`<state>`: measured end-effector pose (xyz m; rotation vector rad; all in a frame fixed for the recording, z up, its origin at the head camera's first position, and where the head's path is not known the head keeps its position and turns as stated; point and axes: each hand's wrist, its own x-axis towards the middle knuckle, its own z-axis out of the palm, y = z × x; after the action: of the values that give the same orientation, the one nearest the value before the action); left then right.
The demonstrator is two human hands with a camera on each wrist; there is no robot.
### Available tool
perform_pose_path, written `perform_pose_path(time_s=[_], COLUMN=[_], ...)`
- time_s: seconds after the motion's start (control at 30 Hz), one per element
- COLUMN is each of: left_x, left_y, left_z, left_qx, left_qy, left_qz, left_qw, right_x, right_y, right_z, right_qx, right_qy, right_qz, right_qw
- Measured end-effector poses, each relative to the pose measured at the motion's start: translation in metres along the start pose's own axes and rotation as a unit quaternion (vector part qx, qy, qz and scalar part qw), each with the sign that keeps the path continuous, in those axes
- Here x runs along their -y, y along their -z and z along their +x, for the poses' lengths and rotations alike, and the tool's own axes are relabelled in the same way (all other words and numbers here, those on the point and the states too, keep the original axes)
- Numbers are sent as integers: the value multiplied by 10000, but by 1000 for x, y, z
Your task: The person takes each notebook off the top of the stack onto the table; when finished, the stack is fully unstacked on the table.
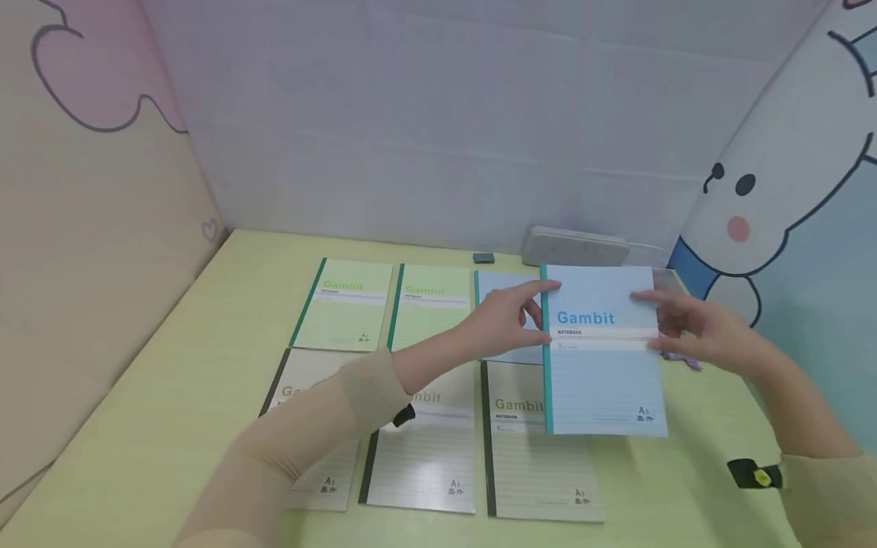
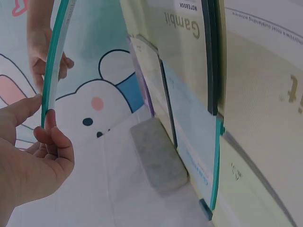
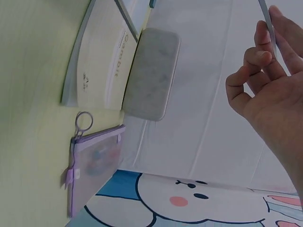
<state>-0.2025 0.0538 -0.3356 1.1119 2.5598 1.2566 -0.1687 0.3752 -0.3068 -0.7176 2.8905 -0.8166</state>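
A blue Gambit notebook (image 1: 603,388) with a teal spine is held up above the table, its cover facing me. My left hand (image 1: 503,321) pinches it at the spine side, thumb and index finger apart along the edge. On the opposite edge, my right hand (image 1: 702,331) grips it between thumb and fingers. The left wrist view shows the notebook (image 2: 54,56) edge-on, slightly bowed. Behind it on the table lies another blue notebook (image 1: 489,283), partly covered by my left hand. In the right wrist view, a pale notebook (image 3: 99,61) rests on the table, hidden in the head view.
Two green notebooks (image 1: 349,304) lie in the back row, with grey-beige notebooks (image 1: 425,464) in front. A grey case (image 1: 574,247) and a small dark block (image 1: 483,258) sit near the back wall. At the right is a purple-edged zip pouch (image 3: 97,158) with a ring.
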Motion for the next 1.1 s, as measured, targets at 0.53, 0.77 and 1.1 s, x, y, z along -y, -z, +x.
perform_pose_path(time_s=[0.53, 0.77, 1.1], left_x=[11, 19, 17], left_y=[-87, -116, -139], left_z=[23, 31, 35], left_qx=[1012, 1338, 1832], left_qy=[530, 643, 573], left_qz=[-213, -106, 476], left_qw=[9932, 9889, 9803], right_x=[-57, -78, -97], right_y=[-18, -29, -41], right_z=[-43, -55, -72], right_qx=[605, 838, 1558], right_qy=[-115, -6, -680], right_qz=[351, 747, 1129], right_qw=[9975, 9937, 9790])
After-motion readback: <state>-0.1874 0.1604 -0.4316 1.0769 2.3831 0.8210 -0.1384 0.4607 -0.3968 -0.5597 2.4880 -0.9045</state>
